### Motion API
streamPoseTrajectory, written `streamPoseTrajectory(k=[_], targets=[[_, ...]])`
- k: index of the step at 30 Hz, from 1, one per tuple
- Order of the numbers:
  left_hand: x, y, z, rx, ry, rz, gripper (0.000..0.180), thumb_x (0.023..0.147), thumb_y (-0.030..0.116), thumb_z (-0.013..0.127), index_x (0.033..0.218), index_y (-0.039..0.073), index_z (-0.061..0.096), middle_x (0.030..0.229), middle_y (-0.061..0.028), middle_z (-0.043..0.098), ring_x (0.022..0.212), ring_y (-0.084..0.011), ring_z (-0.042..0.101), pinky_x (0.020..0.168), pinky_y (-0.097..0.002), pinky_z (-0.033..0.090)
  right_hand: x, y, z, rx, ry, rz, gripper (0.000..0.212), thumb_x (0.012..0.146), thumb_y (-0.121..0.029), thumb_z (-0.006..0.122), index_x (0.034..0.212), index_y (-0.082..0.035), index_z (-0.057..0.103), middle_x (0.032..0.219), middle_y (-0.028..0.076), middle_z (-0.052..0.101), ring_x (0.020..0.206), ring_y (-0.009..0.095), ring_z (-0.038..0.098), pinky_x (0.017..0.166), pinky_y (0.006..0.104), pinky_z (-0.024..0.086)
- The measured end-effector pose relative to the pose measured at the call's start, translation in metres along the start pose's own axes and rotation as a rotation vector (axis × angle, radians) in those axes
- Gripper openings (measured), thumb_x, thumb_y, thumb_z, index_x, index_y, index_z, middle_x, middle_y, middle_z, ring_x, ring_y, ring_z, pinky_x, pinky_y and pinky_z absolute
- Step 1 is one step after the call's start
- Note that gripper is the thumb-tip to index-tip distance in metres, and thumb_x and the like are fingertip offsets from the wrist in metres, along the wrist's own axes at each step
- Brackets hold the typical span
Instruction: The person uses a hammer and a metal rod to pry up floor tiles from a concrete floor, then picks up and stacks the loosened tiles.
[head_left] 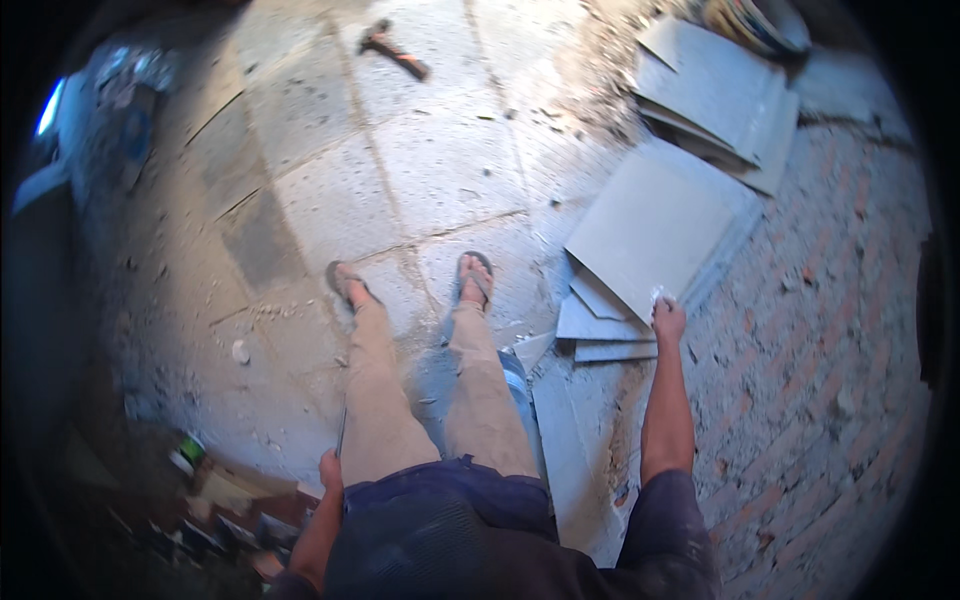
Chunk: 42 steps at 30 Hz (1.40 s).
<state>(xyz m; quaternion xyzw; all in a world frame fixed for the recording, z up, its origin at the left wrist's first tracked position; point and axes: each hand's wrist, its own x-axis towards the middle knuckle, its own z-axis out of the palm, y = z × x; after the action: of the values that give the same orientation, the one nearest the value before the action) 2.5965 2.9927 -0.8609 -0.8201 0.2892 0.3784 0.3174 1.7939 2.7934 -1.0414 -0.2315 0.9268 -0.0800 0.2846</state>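
Observation:
My right hand (pixel 668 318) is closed at the near corner of a large square grey tile (pixel 650 225), with a small whitish lump (pixel 659 293) at its fingertips. What the lump is, I cannot make out. That tile lies on top of several others, fanned out against the brick wall. My left hand (pixel 330 468) is down beside my left thigh, its fingers curled. A thin dark straight edge (pixel 342 430) rises from it along the trouser leg; its kind is not clear.
A hammer (pixel 395 50) lies on the dusty tiled floor ahead. More tiles (pixel 715 95) lean at the far right, near a round bucket (pixel 765 25). Behind my legs stands a bluish bucket (pixel 515 375). Rubble and debris lie at the lower left, with a green-and-white container (pixel 187 453).

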Motion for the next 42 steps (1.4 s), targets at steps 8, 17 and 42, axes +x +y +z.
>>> streamPoseTrajectory(k=[8, 17, 42], targets=[[-0.041, 0.036, -0.009, -0.282, 0.017, -0.127, 0.049, 0.092, 0.057, 0.049, 0.102, 0.012, 0.064, 0.098, -0.0188, 0.067, 0.097, -0.0418, 0.061, 0.079, -0.0496, 0.047, -0.168, -0.108, 0.091, 0.312, -0.617, 0.084, 0.031, 0.095, -0.029, 0.062, 0.108, -0.001, 0.063, 0.090, 0.010, 0.068, 0.079, 0.020, 0.069, 0.060, 0.0336, 0.056], [-0.045, 0.008, 0.044, -0.777, 0.077, -0.077, 0.034, 0.095, 0.043, 0.053, 0.109, 0.012, 0.060, 0.096, -0.0183, 0.066, 0.094, -0.0419, 0.062, 0.078, -0.0472, 0.047, -0.290, -0.195, 0.147, 0.059, -0.904, 0.033, 0.037, 0.094, -0.024, 0.062, 0.117, 0.005, 0.058, 0.097, 0.016, 0.068, 0.078, 0.023, 0.068, 0.064, 0.0339, 0.054], [0.159, -0.074, -0.123, -1.170, 0.333, -0.027, 0.026, 0.098, 0.027, 0.054, 0.109, 0.004, 0.062, 0.095, -0.0176, 0.067, 0.089, -0.0349, 0.065, 0.077, -0.0412, 0.050, -0.468, -0.510, 0.294, -0.202, -0.968, -0.333, 0.041, 0.096, -0.027, 0.058, 0.121, 0.007, 0.057, 0.104, 0.018, 0.068, 0.088, 0.024, 0.069, 0.071, 0.0349, 0.057]])
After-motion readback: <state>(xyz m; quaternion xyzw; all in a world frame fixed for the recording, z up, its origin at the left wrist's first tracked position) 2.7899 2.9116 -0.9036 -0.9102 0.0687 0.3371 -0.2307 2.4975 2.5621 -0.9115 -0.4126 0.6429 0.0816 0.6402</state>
